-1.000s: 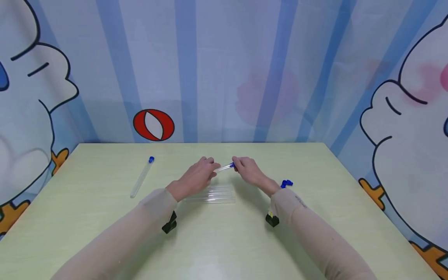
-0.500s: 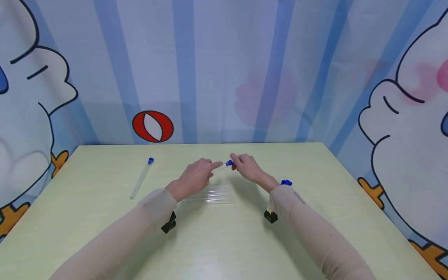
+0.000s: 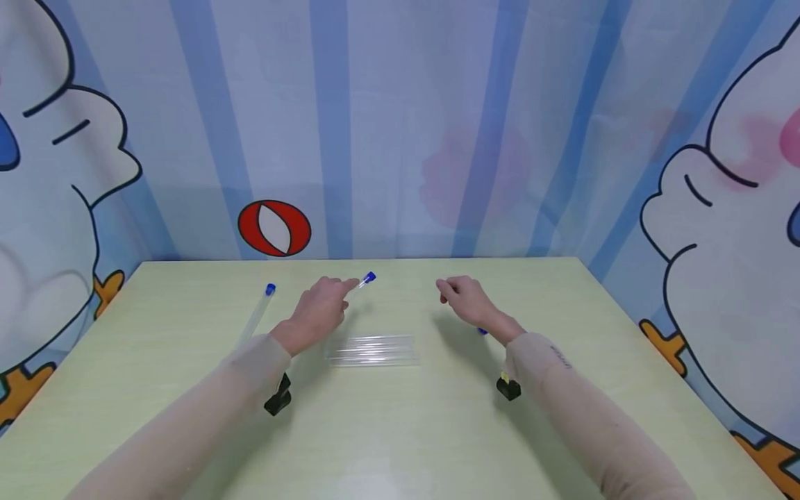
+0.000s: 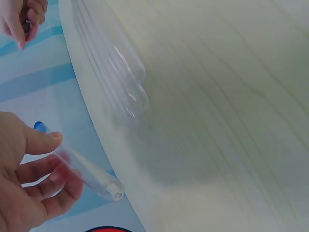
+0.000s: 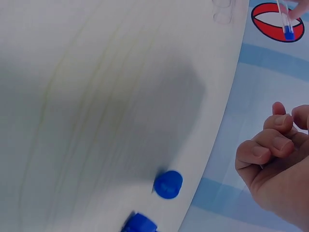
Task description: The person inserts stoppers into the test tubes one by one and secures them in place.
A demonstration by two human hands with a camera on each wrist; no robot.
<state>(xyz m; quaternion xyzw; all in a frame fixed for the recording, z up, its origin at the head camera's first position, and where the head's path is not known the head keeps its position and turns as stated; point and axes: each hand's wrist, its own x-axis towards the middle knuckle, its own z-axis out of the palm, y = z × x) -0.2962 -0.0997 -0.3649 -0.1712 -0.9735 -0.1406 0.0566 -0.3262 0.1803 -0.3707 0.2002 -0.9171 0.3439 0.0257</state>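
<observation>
A clear test tube (image 4: 91, 175) with a blue cap (image 3: 370, 277) is pinched between the thumb and fingers of my left hand (image 3: 317, 307), above the table and left of centre. Its rounded end points down to the right in the left wrist view. My right hand (image 3: 467, 298) hovers to the right, fingers loosely curled with nothing in them. Below it in the right wrist view lie loose blue caps (image 5: 168, 184), mostly hidden by the forearm in the head view. Between the hands, nearer me, several uncapped tubes (image 3: 373, 351) lie side by side.
Farther left on the pale table (image 3: 400, 430) lies another blue-capped test tube (image 3: 256, 312), its lower end hidden by the left sleeve. A striped curtain (image 3: 400, 139) stands behind the table's back edge.
My right hand has let go of the blue cap and moved right. My left hand has carried the capped tube to the left, away from it.
</observation>
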